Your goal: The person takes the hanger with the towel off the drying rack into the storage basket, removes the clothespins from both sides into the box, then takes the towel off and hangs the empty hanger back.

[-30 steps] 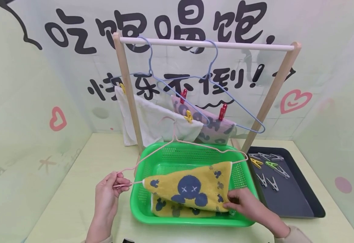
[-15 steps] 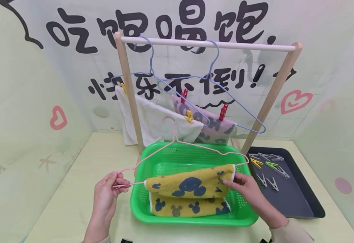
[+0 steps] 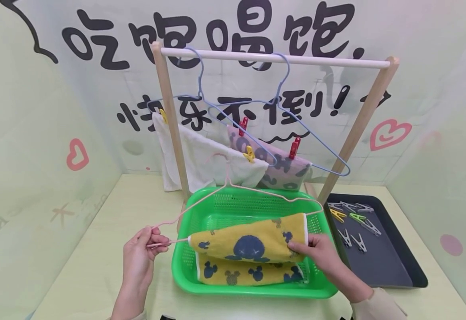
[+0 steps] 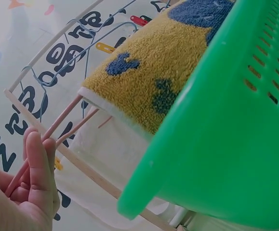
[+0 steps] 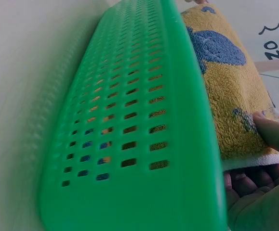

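Note:
A yellow towel (image 3: pixel 253 238) with blue mouse-head figures is folded over the lower bar of a pink hanger (image 3: pixel 201 203), close above a green basket (image 3: pixel 253 291). My left hand (image 3: pixel 140 255) pinches the hanger's left end between thumb and fingers. At the towel's right edge my right hand (image 3: pixel 323 255) holds the cloth, thumb in front and fingers behind, as the right wrist view also shows. The lower part of the towel hangs inside the basket. Behind it rises the hanger's hook, tilted back over a white towel (image 3: pixel 205 153).
A wooden rack (image 3: pixel 377 100) with a white rod carries two blue hangers (image 3: pixel 283 80). Yellow clips fasten the white towel there, and red clips (image 3: pixel 295 148) a pink patterned one (image 3: pixel 285 171). To the right, a dark tray (image 3: pixel 381 262) holds several clips (image 3: pixel 358 242).
My right hand has moved up along the towel's right edge from its lower corner. The front layer sits higher and more of the lower layer shows. My left hand has stayed put.

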`<state>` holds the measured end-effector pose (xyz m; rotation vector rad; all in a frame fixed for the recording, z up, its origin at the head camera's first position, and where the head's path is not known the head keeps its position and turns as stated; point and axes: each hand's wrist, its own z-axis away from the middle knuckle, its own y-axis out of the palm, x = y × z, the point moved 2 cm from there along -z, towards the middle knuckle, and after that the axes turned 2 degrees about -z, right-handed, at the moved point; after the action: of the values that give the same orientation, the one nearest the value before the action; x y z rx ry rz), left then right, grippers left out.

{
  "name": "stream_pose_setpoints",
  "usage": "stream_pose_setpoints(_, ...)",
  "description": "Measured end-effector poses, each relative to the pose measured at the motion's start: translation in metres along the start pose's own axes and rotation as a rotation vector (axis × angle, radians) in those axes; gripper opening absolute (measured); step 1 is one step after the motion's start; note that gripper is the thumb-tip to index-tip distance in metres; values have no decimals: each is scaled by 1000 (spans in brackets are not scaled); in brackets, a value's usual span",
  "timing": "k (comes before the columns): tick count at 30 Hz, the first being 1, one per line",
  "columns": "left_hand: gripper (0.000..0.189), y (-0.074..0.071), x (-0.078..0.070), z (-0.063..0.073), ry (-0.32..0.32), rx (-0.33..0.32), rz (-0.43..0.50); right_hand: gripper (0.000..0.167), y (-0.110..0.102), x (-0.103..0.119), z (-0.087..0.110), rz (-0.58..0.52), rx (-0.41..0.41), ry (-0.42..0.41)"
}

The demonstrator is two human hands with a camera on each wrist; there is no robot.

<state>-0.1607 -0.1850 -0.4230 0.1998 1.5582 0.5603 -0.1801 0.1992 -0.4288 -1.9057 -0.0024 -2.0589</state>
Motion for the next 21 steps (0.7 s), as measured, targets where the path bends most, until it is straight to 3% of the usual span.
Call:
stream_pose_setpoints(6, 31, -1, -2, -2, 3, -29, 24, 24, 0, -5, 6, 64, 114, -77)
stream_pose_setpoints(15, 32, -2, -2, -1, 9, 3, 5, 28, -4, -12, 11, 39, 196, -39)
stream_pose_setpoints(17, 32, -2, -2, -1, 12, 22, -6, 30, -5, -10, 9, 14, 142, -2)
stream_pose_setpoints(21, 32, -1, -1, 0, 11, 55, -35, 27, -11, -3, 4, -63, -102, 80)
